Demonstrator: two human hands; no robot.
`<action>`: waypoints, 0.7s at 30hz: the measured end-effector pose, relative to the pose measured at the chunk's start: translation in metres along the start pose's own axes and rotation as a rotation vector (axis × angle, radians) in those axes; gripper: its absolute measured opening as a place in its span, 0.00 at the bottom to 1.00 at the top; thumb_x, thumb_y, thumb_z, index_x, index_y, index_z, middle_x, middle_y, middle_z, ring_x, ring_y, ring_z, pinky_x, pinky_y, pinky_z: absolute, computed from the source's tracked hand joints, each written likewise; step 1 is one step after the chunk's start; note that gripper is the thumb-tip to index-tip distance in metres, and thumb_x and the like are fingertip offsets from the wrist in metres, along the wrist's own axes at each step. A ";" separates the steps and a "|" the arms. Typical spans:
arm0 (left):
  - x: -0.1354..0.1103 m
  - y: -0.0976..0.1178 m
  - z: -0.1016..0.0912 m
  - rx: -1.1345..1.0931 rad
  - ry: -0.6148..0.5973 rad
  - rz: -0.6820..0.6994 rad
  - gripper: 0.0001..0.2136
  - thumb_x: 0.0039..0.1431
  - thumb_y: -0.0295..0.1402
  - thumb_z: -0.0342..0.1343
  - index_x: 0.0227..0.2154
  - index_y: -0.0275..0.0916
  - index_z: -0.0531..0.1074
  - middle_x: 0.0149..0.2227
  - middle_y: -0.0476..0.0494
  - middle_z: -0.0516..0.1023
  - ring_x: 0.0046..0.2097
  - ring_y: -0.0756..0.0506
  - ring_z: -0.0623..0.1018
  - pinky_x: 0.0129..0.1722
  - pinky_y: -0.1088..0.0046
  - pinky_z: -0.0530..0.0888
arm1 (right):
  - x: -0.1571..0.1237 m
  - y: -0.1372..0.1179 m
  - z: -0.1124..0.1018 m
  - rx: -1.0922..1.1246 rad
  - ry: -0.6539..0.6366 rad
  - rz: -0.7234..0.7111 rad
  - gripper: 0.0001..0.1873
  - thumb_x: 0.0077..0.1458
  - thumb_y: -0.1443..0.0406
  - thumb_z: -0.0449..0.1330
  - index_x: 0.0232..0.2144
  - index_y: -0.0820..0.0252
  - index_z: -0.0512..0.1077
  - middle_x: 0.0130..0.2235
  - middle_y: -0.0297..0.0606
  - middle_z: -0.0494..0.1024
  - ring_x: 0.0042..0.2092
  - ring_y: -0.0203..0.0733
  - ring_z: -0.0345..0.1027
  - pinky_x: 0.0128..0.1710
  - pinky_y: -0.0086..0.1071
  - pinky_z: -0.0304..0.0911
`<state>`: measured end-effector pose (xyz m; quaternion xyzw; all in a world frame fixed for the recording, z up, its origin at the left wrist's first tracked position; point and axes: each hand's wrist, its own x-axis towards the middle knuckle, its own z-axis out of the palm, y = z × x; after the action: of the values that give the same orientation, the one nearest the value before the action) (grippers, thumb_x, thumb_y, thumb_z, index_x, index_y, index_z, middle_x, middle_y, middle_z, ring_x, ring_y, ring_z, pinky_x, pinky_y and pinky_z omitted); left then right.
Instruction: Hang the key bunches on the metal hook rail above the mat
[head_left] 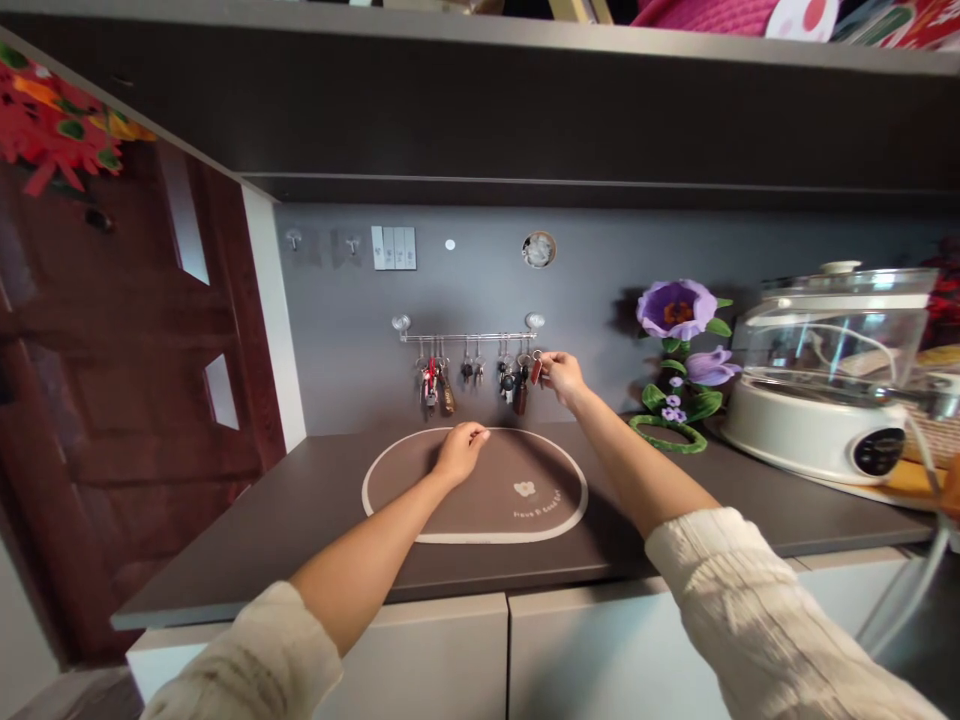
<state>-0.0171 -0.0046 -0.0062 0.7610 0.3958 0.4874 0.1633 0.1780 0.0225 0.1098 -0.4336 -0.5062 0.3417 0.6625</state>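
Right hand (561,376) pinches a red tag (535,373) at its fingertips, just left of the hand and beside the keys (520,388) under the rail (469,337), while the left hand (459,455) (fingers drawn together) hovers over the mat (517,460).

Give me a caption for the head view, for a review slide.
Right hand at a red key tag by the right end of the hook rail; left hand over the rounded mat.

Dark countertop (285,510)
A pale-rimmed brown mat (484,505) lies mid-counter; a purple-flower ornament (705,368) and white appliance (806,420) stand rightward.
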 end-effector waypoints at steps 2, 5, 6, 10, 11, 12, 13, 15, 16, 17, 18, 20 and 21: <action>0.000 0.000 0.000 0.024 -0.001 0.011 0.10 0.55 0.33 0.47 0.26 0.35 0.71 0.27 0.46 0.73 0.33 0.49 0.71 0.35 0.73 0.66 | 0.008 -0.004 0.001 -0.014 0.039 0.029 0.07 0.47 0.73 0.52 0.20 0.61 0.62 0.16 0.31 0.66 0.19 0.30 0.59 0.20 0.25 0.57; 0.001 -0.002 0.000 0.037 -0.002 0.008 0.10 0.55 0.33 0.47 0.26 0.35 0.70 0.27 0.47 0.72 0.32 0.49 0.70 0.35 0.74 0.66 | 0.018 -0.005 0.004 -0.039 0.062 0.080 0.08 0.47 0.74 0.51 0.20 0.62 0.62 0.17 0.32 0.67 0.19 0.30 0.59 0.20 0.24 0.58; 0.002 -0.002 0.000 0.038 -0.005 0.007 0.10 0.55 0.33 0.47 0.25 0.35 0.70 0.27 0.47 0.72 0.32 0.49 0.70 0.34 0.74 0.66 | 0.021 -0.005 0.005 -0.050 0.070 0.093 0.08 0.47 0.74 0.51 0.20 0.62 0.62 0.16 0.32 0.67 0.19 0.30 0.59 0.20 0.25 0.58; 0.003 -0.004 0.001 0.042 -0.011 -0.001 0.10 0.55 0.33 0.46 0.24 0.35 0.70 0.26 0.47 0.72 0.32 0.49 0.70 0.34 0.74 0.65 | 0.032 -0.001 0.007 -0.100 0.103 0.108 0.08 0.47 0.74 0.52 0.20 0.62 0.63 0.15 0.31 0.65 0.18 0.30 0.59 0.21 0.26 0.60; 0.003 -0.004 0.001 0.044 -0.010 -0.002 0.10 0.55 0.33 0.46 0.24 0.35 0.70 0.26 0.47 0.72 0.32 0.49 0.70 0.34 0.74 0.65 | 0.034 0.001 0.007 -0.113 0.107 0.106 0.08 0.47 0.74 0.52 0.19 0.62 0.63 0.15 0.31 0.65 0.18 0.30 0.59 0.21 0.27 0.60; 0.003 -0.004 0.001 0.047 -0.007 -0.003 0.10 0.55 0.33 0.46 0.24 0.35 0.70 0.26 0.47 0.72 0.32 0.49 0.70 0.34 0.74 0.65 | 0.035 0.003 0.006 -0.122 0.108 0.103 0.08 0.47 0.73 0.52 0.19 0.62 0.63 0.15 0.31 0.64 0.18 0.30 0.59 0.21 0.27 0.59; 0.003 -0.004 0.001 0.048 -0.004 -0.004 0.10 0.55 0.33 0.46 0.25 0.35 0.70 0.27 0.46 0.72 0.32 0.49 0.70 0.34 0.74 0.65 | 0.037 0.005 0.005 -0.131 0.108 0.101 0.08 0.46 0.73 0.52 0.18 0.62 0.63 0.15 0.31 0.64 0.18 0.31 0.58 0.21 0.27 0.59; 0.003 -0.004 0.000 0.045 0.006 -0.006 0.10 0.55 0.33 0.47 0.25 0.35 0.70 0.27 0.46 0.73 0.32 0.49 0.70 0.34 0.74 0.66 | 0.038 0.010 0.003 -0.156 0.110 0.097 0.08 0.46 0.73 0.52 0.18 0.62 0.63 0.15 0.31 0.64 0.18 0.31 0.58 0.20 0.27 0.58; 0.003 -0.004 0.000 0.040 0.011 -0.008 0.10 0.55 0.33 0.47 0.25 0.35 0.70 0.27 0.46 0.73 0.32 0.49 0.70 0.35 0.74 0.66 | 0.039 0.012 0.002 -0.170 0.111 0.093 0.08 0.45 0.73 0.52 0.17 0.62 0.63 0.15 0.31 0.64 0.18 0.31 0.58 0.20 0.27 0.57; 0.004 -0.004 0.000 0.035 0.014 -0.011 0.10 0.55 0.33 0.47 0.26 0.35 0.70 0.28 0.46 0.73 0.32 0.49 0.70 0.35 0.74 0.66 | 0.039 0.015 0.002 -0.185 0.109 0.087 0.08 0.45 0.73 0.52 0.17 0.62 0.63 0.15 0.31 0.63 0.18 0.31 0.58 0.20 0.27 0.57; 0.004 -0.005 0.000 0.032 0.015 -0.013 0.10 0.55 0.33 0.47 0.26 0.36 0.71 0.28 0.46 0.73 0.32 0.49 0.71 0.35 0.74 0.66 | 0.040 0.018 0.001 -0.201 0.106 0.078 0.07 0.44 0.73 0.52 0.17 0.62 0.63 0.14 0.31 0.63 0.18 0.31 0.58 0.20 0.27 0.57; 0.004 -0.006 0.000 0.027 0.019 -0.020 0.09 0.55 0.33 0.47 0.27 0.35 0.71 0.28 0.46 0.73 0.32 0.50 0.71 0.35 0.74 0.67 | 0.040 0.023 -0.001 -0.233 0.104 0.043 0.07 0.44 0.72 0.53 0.17 0.62 0.63 0.15 0.31 0.63 0.19 0.30 0.57 0.22 0.26 0.58; 0.004 -0.007 0.000 0.024 0.019 -0.023 0.09 0.54 0.32 0.48 0.27 0.35 0.71 0.29 0.46 0.73 0.32 0.50 0.71 0.36 0.74 0.67 | 0.040 0.025 -0.003 -0.250 0.109 0.012 0.06 0.43 0.71 0.53 0.17 0.62 0.63 0.16 0.31 0.64 0.20 0.30 0.57 0.23 0.26 0.58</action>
<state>-0.0199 0.0032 -0.0081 0.7535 0.4120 0.4880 0.1560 0.1902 0.0672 0.1009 -0.5338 -0.5054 0.2558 0.6279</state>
